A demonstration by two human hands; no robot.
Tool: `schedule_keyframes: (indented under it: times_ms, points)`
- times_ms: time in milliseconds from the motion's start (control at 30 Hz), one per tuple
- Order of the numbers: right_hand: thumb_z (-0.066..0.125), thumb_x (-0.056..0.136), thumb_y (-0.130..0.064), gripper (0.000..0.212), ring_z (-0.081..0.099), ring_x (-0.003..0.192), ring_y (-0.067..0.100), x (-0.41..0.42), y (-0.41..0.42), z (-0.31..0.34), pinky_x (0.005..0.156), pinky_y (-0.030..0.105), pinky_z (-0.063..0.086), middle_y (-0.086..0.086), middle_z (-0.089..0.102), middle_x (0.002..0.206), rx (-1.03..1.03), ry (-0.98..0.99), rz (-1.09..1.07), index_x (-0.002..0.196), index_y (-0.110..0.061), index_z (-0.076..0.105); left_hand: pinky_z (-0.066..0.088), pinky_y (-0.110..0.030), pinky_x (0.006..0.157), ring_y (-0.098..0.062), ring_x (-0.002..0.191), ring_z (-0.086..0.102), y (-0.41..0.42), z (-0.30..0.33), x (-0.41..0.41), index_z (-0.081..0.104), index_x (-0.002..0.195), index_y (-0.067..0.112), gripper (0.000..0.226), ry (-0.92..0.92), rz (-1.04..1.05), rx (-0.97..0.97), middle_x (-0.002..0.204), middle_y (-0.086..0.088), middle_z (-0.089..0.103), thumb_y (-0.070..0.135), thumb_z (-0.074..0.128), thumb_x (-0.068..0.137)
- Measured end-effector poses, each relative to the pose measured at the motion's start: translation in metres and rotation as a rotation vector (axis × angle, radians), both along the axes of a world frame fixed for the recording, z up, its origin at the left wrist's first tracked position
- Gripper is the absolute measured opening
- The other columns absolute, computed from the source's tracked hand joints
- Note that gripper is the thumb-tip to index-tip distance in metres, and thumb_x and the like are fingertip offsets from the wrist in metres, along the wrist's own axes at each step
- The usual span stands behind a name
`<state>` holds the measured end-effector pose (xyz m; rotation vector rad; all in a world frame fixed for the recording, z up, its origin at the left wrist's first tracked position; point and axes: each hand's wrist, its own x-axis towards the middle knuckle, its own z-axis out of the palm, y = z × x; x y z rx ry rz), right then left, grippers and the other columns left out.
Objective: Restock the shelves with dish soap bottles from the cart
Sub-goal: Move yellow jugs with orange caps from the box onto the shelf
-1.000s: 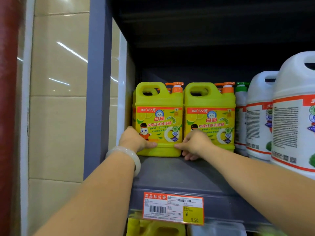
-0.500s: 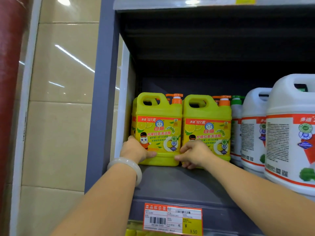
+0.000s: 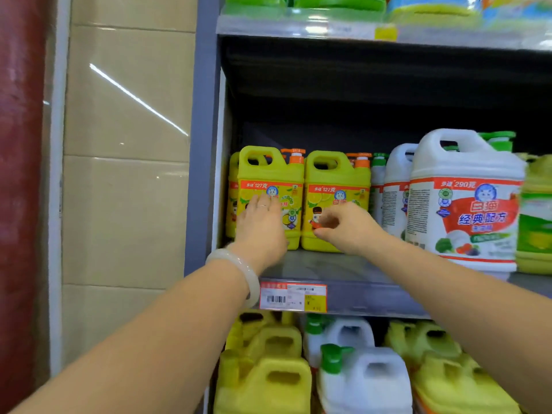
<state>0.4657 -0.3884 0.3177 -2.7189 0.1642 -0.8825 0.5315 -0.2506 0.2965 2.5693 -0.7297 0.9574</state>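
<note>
Two yellow dish soap bottles with orange pump caps stand side by side at the left end of the grey middle shelf (image 3: 328,268). My left hand (image 3: 260,228) lies with straight fingers on the label of the left yellow bottle (image 3: 268,171). My right hand (image 3: 346,228) hovers in front of the right yellow bottle (image 3: 337,177), fingers loosely curled and holding nothing. Another yellow bottle stands behind the left one, mostly hidden. The cart is out of view.
Large white jugs (image 3: 466,204) fill the shelf to the right of the yellow pair. A price tag (image 3: 292,297) hangs on the shelf edge. Below are more yellow bottles (image 3: 268,372) and white bottles (image 3: 364,380). The grey upright (image 3: 203,144) and tiled wall (image 3: 125,174) bound the left.
Both hands have let go of the left bottle's base. My left hand has risen onto its label and my right hand has shifted right, before the second bottle. The view has pulled back.
</note>
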Motion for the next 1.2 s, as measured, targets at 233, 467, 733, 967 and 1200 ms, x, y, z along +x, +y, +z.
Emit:
schedule_keyframes:
  times_ms: [233,467,733,967,1200]
  points:
    - [0.062,0.086,-0.025,0.033,0.056,0.113,0.029,-0.070,0.087,-0.037,0.088,0.033,0.045,0.012,0.061,0.122,-0.271,0.038,0.061,0.116,-0.012,0.060,0.035,-0.039,0.106,-0.028,0.130,0.039,0.076,-0.041,-0.083,0.044,0.137,0.009,0.054,-0.068,-0.200,0.188,0.137,-0.009,0.046,0.022,0.060,0.087]
    - [0.054,0.092,-0.032,0.045,0.052,0.118,0.033,-0.153,0.188,-0.168,0.092,0.033,0.046,0.015,0.055,0.128,-0.508,0.525,0.299,0.129,-0.008,0.050,0.039,-0.040,0.101,-0.036,0.124,0.043,0.195,-0.153,-0.169,0.041,0.136,0.005,0.060,0.327,0.116,0.459,0.136,-0.018,0.045,0.029,0.064,0.085]
    - [0.060,0.089,-0.025,0.048,0.045,0.124,0.037,-0.200,0.283,-0.343,0.099,0.040,0.041,0.018,0.044,0.134,-0.379,0.887,0.510,0.130,-0.006,0.044,0.041,-0.036,0.098,-0.030,0.122,0.050,0.317,-0.313,-0.248,0.043,0.135,0.011,0.053,0.930,0.312,0.588,0.133,-0.010,0.051,0.025,0.062,0.087]
    - [0.059,0.088,-0.037,0.052,0.050,0.120,0.033,-0.176,0.334,-0.421,0.094,0.037,0.044,0.014,0.050,0.132,-0.277,1.044,0.507,0.129,-0.009,0.046,0.045,-0.038,0.097,-0.029,0.118,0.053,0.397,-0.408,-0.241,0.049,0.130,0.008,0.053,1.181,0.360,0.573,0.130,-0.011,0.055,0.036,0.062,0.088]
    - [0.059,0.087,-0.038,0.060,0.044,0.125,0.034,-0.120,0.373,-0.537,0.099,0.037,0.044,0.015,0.045,0.137,-0.086,1.289,0.390,0.136,-0.007,0.041,0.039,-0.037,0.103,-0.027,0.128,0.045,0.439,-0.511,-0.184,0.040,0.138,0.009,0.060,1.370,0.231,0.516,0.141,-0.010,0.046,0.039,0.058,0.090]
